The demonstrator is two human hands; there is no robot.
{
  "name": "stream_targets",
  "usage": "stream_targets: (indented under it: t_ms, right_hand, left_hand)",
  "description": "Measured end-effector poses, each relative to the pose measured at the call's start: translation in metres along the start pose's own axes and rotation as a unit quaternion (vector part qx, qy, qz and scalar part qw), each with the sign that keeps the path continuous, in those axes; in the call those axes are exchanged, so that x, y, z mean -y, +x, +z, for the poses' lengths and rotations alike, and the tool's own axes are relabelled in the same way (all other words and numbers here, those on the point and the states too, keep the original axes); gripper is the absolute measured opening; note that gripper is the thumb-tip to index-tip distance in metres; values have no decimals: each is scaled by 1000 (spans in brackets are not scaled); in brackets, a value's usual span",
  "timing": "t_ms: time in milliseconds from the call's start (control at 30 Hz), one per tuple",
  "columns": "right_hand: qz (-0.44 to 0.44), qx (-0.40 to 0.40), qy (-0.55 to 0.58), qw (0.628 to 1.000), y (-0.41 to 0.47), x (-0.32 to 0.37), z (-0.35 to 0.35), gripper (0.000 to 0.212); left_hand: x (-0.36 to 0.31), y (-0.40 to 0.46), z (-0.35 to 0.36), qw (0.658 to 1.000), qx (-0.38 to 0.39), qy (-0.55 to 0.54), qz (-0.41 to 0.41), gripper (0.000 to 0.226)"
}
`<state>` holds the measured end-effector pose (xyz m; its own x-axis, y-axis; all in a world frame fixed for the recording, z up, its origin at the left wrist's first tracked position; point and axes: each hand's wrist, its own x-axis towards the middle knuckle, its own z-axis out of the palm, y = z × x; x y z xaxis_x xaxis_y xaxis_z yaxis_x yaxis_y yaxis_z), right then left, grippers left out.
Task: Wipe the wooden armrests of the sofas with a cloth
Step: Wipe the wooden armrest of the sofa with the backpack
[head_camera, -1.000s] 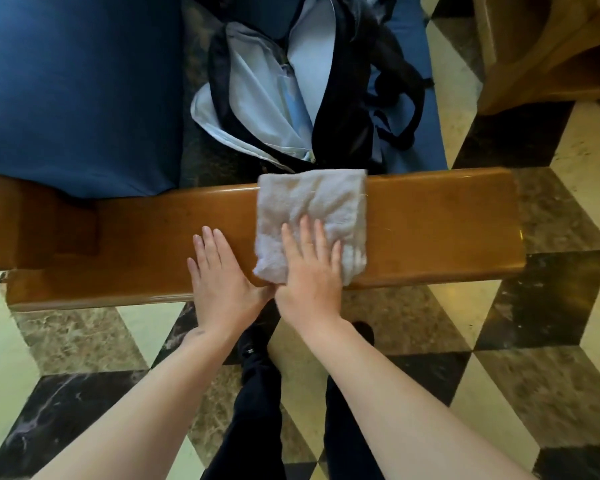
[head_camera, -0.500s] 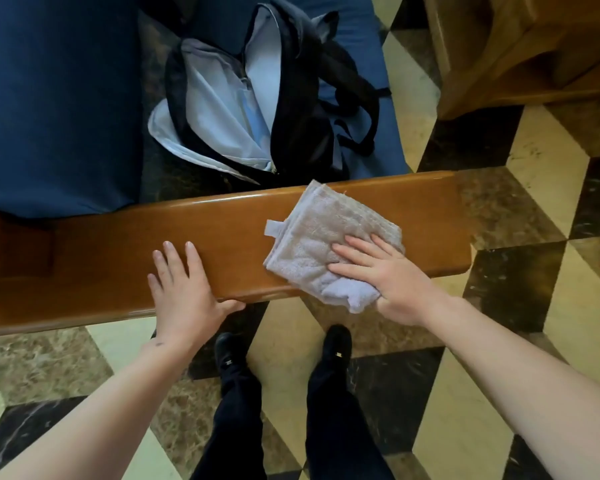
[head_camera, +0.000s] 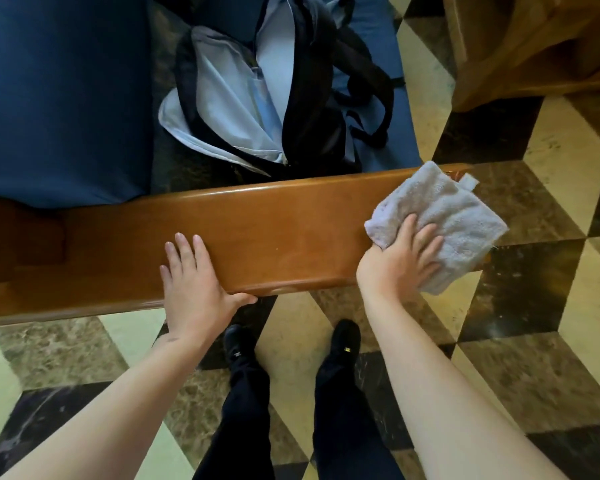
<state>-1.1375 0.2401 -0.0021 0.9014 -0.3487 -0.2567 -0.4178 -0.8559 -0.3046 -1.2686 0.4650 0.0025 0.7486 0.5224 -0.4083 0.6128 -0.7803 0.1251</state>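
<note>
The person's right hand (head_camera: 400,261) presses flat, fingers straight and spread, on a pale grey folded terry cloth (head_camera: 440,216) that lies at the far right end of the glossy, honey-brown wooden armrest (head_camera: 274,233). Much of the cloth hangs out past the end of the wood, over the marble floor of brown, black and cream diamonds (head_camera: 534,289), and its small sewn tab sticks out at the upper corner. The left hand (head_camera: 194,289) rests open on the near edge of the armrest, fingers laid straight across the top and thumb along the rim, holding nothing; it looks like a brace. Beyond the armrest a black backpack with a light blue lining (head_camera: 257,98) lies unzipped on the dark blue seat cushion (head_camera: 59,98), and part of another wooden piece of furniture (head_camera: 534,46) shows at the upper right. The main risk is probably that the cloth slides off the end: nothing pinches it, only a flat palm pins it, and with so little of it on the wood a further push to the right could drop it to the floor. The rounded end itself could also be skipped if the hand turns back too soon.
</note>
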Motion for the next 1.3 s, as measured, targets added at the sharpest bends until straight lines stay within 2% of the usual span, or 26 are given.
stream_targets:
  t_ms: [133,267,400,500,600,667,733,767,833,967,1067,1167,1233,1300]
  right_hand:
    - [-125,36,-49,990,-45,30,24,80]
    - [-220,114,-46,968,-92,66,43,88]
    - [-332,183,-59,923,-128,90,56,86]
    - [-439,230,-68,866,-129,80,56,83]
    - [-587,263,-105,758,-85,45,40,80]
    - [-666,257,-136,687,-43,20,23,80]
    - [-691,246,-161,660,-6,-1,4,85]
    - [-687,241,-175,663,9,-13,-6,85]
    - [-660,223,-185,693,33,-34,-21,78]
    - [-533,175,-144,815,61,-73,-48,82]
    - [-384,126,-120,907,57,-92,-53,89]
    - [-201,53,-93,974,25,-72,-30,94]
    - [-65,8,-20,998,-4,-35,-8,83]
    - [35,-25,63,997,-31,7,10,70]
  left_hand:
    - [3,-2,-1,999,-12,-36,-9,149]
    - [3,-1,-3,998,-7,-54,-17,147]
    - [12,-1,-4,996,-1,-91,13,107]
    - [25,-1,-5,990,22,-133,33,100]
    - [35,-4,-6,979,2,-195,58,100]
    - [40,-4,-5,983,4,-173,56,107]
    - [42,-5,1,992,-3,-117,46,114]
    - [40,-5,4,994,-9,-99,43,116]
    - [38,-5,7,996,-14,-82,38,118]
    - [38,-5,7,996,-11,-80,37,118]
    - [37,-5,7,996,-16,-80,37,118]
    - [34,-5,7,996,-19,-84,33,117]
    - [33,-5,6,996,-19,-80,31,118]
    - [30,-5,6,997,-16,-75,30,118]
